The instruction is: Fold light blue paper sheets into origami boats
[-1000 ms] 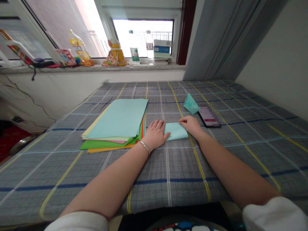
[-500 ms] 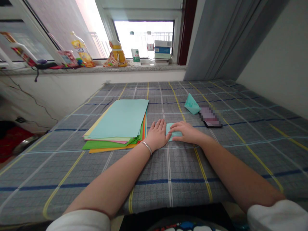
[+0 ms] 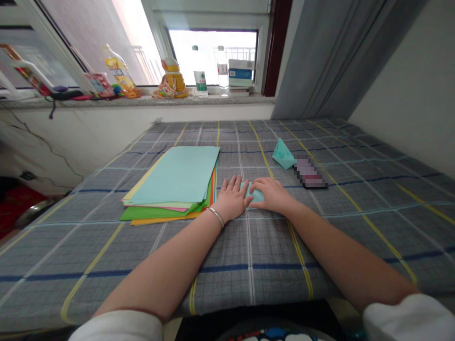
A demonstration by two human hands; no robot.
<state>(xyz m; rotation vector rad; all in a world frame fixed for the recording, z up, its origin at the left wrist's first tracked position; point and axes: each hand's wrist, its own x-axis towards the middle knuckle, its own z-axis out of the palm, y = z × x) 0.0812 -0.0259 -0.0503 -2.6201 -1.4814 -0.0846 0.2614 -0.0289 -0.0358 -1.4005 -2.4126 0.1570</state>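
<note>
A bed under a grey checked sheet with yellow, white and navy stripes fills the lower part of the view, and a white wall runs along its right side. Beyond it is a bright window with a grey curtain hanging at its right. On the stone windowsill stand a yellow-labelled plastic bottle, a yellow object too unclear to name, a green-labelled bottle, a clear bottle and a small stack of boxes. On the bed lies a loose stack of coloured paper, pale teal on top, with yellow, pink, green and orange sheets showing at its edges. Both forearms reach forward from white sleeves. The left hand, with a thin silver bracelet at its wrist, lies open and palm down just beside the stack, its thumb side against the folded pale teal paper. The right hand rests open and palm down on that paper, covering most of it without closing around it. The paper lies flat on the sheet between the hands. Further up the bed, a folded teal paper piece sits just beside a phone whose screen is blurred.
</note>
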